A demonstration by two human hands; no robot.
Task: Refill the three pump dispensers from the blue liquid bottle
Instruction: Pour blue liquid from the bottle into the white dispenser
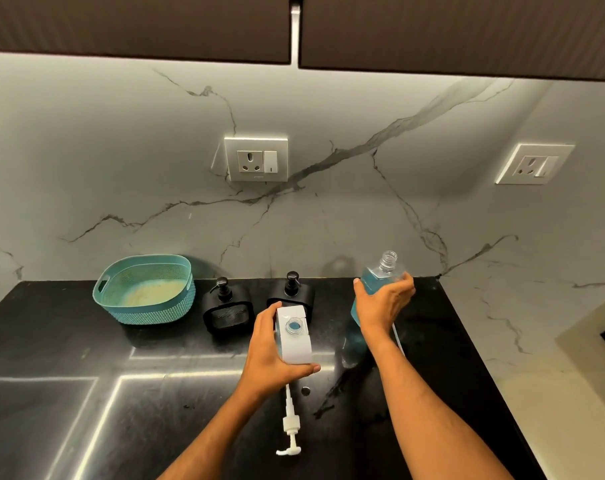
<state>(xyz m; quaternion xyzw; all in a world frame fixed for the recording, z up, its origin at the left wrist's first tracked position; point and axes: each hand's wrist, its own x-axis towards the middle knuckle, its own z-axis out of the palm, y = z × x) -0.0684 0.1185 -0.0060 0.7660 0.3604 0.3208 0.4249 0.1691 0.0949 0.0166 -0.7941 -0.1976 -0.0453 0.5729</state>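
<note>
My left hand (270, 355) grips a white dispenser (296, 341) standing on the black counter; its round neck is uncapped and blue liquid shows inside. Its white pump head (290, 431) lies flat on the counter in front of it. My right hand (384, 303) holds the clear bottle of blue liquid (380, 277), roughly upright, cap off, to the right of the white dispenser. Two black pump dispensers (226, 306) (290, 292) stand behind with their pumps on.
A teal perforated basket (145, 289) sits at the back left by the marble wall. Two wall sockets (256, 159) (535, 164) are above. A small dark cap (305, 390) lies on the counter. The counter's right edge (484, 375) drops off.
</note>
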